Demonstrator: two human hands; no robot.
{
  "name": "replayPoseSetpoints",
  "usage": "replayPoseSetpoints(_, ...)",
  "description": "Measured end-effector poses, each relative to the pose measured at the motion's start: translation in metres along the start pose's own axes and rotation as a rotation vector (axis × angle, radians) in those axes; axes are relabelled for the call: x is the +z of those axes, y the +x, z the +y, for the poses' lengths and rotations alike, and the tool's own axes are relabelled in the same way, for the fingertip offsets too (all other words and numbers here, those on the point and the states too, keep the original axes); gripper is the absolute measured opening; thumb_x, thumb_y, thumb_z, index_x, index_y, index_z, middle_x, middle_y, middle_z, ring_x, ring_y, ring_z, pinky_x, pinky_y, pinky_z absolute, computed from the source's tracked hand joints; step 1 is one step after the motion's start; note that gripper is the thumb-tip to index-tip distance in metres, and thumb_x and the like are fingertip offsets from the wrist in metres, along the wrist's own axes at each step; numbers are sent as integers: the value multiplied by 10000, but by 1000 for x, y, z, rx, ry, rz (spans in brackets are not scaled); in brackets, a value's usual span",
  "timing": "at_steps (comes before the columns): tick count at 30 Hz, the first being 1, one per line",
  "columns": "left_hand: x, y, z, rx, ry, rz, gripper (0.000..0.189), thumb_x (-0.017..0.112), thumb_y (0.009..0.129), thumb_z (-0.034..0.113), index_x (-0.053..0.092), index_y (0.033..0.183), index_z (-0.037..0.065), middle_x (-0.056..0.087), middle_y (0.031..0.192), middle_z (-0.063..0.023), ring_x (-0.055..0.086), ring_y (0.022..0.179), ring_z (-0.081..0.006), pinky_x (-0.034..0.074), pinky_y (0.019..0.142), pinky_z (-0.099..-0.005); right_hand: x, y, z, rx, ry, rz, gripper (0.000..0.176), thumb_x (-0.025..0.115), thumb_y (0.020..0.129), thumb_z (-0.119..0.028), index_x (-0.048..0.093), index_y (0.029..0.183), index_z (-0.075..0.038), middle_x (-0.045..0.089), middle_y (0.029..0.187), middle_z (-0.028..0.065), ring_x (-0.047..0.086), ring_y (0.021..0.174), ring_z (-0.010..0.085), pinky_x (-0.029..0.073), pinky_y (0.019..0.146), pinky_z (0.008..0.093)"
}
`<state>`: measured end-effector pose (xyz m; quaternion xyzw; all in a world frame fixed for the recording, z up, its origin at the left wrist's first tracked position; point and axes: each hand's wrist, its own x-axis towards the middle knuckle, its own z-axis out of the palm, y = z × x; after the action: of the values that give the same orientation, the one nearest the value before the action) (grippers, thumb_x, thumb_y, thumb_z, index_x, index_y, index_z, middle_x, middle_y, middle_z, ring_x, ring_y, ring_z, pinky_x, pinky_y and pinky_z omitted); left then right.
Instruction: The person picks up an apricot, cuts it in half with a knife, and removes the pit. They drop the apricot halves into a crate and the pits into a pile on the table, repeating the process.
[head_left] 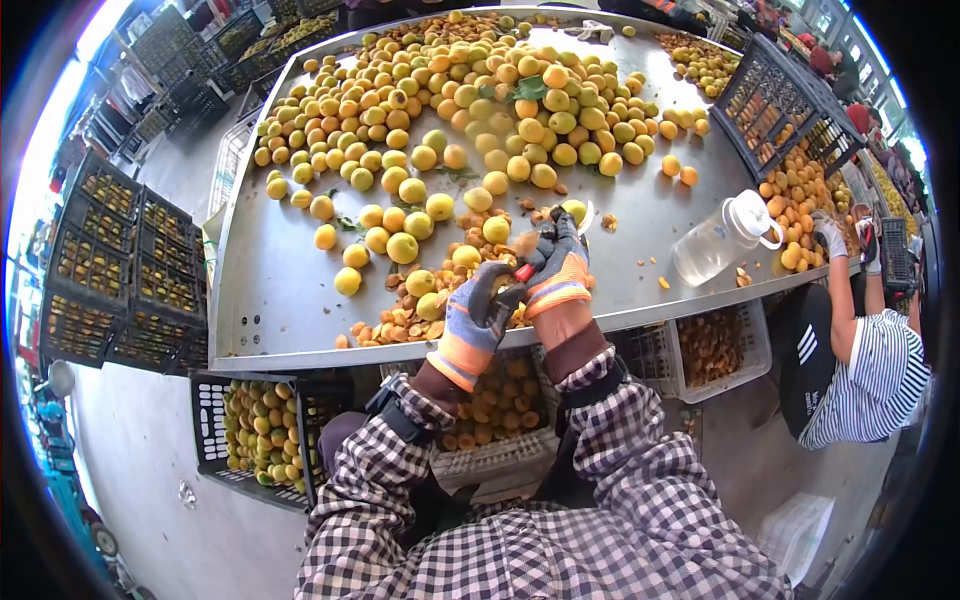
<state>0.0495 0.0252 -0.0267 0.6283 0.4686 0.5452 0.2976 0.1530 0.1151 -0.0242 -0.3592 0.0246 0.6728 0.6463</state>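
Fruit (480, 105) in yellow, orange and green lies heaped along the worktop (270, 235), thinning toward its near edge. Beyond the worktop's left side, black crates (90, 255) of fruit stand stacked; a filled crate (265, 425) sits below its near left corner. Over the near edge, the left hand (478, 318), gloved, has its fingers curled narrow; whether they grip anything, I cannot tell. Cut pieces (390, 328) lie beside it on the worktop. A small red thing (525, 272) shows between the hands. The gloved right hand (560, 262) has bent fingers near a fruit; its hold is hidden. Further right on the worktop stand a clear bottle (712, 245) and a tilted crate (775, 110). Past them, a person in stripes (880, 375) reaches over its edge toward orange fruit.
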Motion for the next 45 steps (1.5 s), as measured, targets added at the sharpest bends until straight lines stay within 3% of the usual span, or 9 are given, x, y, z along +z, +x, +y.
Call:
replayPoseSetpoints(7, -8, 2, -21, -417, -144, 22, 152, 624, 910, 29, 591, 1054, -6, 654, 930, -75, 593, 849, -113, 476, 756, -251, 27, -16, -15, -165, -37, 88, 46, 558, 951, -149, 524, 923, -165, 495, 660, -31, 370, 449, 70, 266, 382, 210)
replayPoseSetpoints(11, -40, 4, -10, -649, -381, -80, 149, 601, 938, 180, 636, 972, 39, 637, 841, -2, 559, 717, -72, 464, 604, -215, 16, -13, -50, 22, -498, -386, 52, 574, 952, -174, 592, 971, -130, 498, 653, -42, 354, 448, 30, 246, 380, 184)
replayPoseSetpoints(13, -53, 4, 1, -591, -339, -367, 179, 596, 926, 183, 646, 994, 24, 642, 850, -10, 585, 766, -94, 482, 681, -236, 10, -19, -60, 140, -427, -703, 79, 566, 958, -196, 594, 963, -123, 500, 649, -42, 345, 433, 33, 239, 371, 185)
replayPoseSetpoints(25, -33, -36, 21, -439, 128, -963, 320, 646, 839, 166, 639, 1157, 129, 683, 994, -140, 657, 938, -284, 515, 806, -366, 3, -6, -80, -20, -440, -574, 85, 597, 930, -163, 608, 1003, -121, 521, 626, -29, 353, 398, 35, 245, 335, 197)
replayPoseSetpoints(26, -33, -34, 23, -130, 286, -960, 315, 639, 843, 145, 640, 1158, 130, 674, 1023, -132, 659, 940, -256, 522, 783, -348, 4, -6, -81, -37, -465, -527, 89, 597, 932, -166, 610, 1006, -119, 522, 623, -28, 353, 391, 37, 251, 333, 198)
replayPoseSetpoints(31, -74, 28, 33, -255, 292, -311, 341, 647, 788, 56, 663, 1126, 95, 682, 1045, -118, 644, 966, -302, 507, 849, -373, 11, -15, -78, -63, -510, -456, 90, 597, 943, -190, 620, 938, -103, 532, 619, -23, 368, 372, 52, 273, 319, 209)
replayPoseSetpoints(33, -93, 68, -12, -265, 889, -50, 272, 638, 833, 129, 674, 1102, 128, 676, 1060, -121, 629, 1001, -320, 495, 880, -383, 10, -13, -73, -26, -464, -479, 92, 604, 944, -196, 616, 923, -107, 532, 604, -21, 364, 365, 51, 268, 318, 208)
replayPoseSetpoints(38, -123, 130, -95, -302, 1502, -600, 291, 539, 863, 164, 679, 1117, 190, 671, 1119, -90, 632, 1049, -288, 475, 883, -449, 6, -15, -68, -2, -479, -510, 121, 590, 945, -176, 620, 1017, -83, 530, 612, -15, 364, 374, 48, 271, 321, 206)
replayPoseSetpoints(45, -148, 104, -100, -60, 1422, -306, 330, 635, 776, 62, 652, 1095, 145, 670, 1061, -121, 632, 1007, -307, 485, 891, -401, 6, -25, -71, 26, -507, -472, 153, 580, 959, -191, 618, 1037, -65, 545, 635, -9, 363, 368, 43, 280, 323, 201)
